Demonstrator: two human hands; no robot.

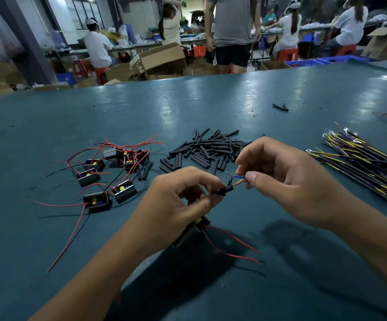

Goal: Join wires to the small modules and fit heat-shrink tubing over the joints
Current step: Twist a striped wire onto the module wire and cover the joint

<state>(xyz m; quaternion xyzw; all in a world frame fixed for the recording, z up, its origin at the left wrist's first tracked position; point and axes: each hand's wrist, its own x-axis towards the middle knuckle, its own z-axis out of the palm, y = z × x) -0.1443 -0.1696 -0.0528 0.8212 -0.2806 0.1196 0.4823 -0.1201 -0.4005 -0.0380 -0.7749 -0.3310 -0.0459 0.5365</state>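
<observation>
Left hand [183,195] pinches short black heat-shrink sleeve [225,190]; right hand [287,179], at 3 o'clock, pinches thin blue-and-yellow wires [238,179]. Bare strands could fray, or the sleeve could slip off.

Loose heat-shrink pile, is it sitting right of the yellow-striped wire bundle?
No, the heat-shrink pile lies left of the wire bundle, between it and the modules.

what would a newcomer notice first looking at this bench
Front and centre, the left hand pinches a black tube while the right hand pinches its blue and yellow wires. Behind them lies a pile of black tubing pieces, with red-wired modules to its left.
</observation>
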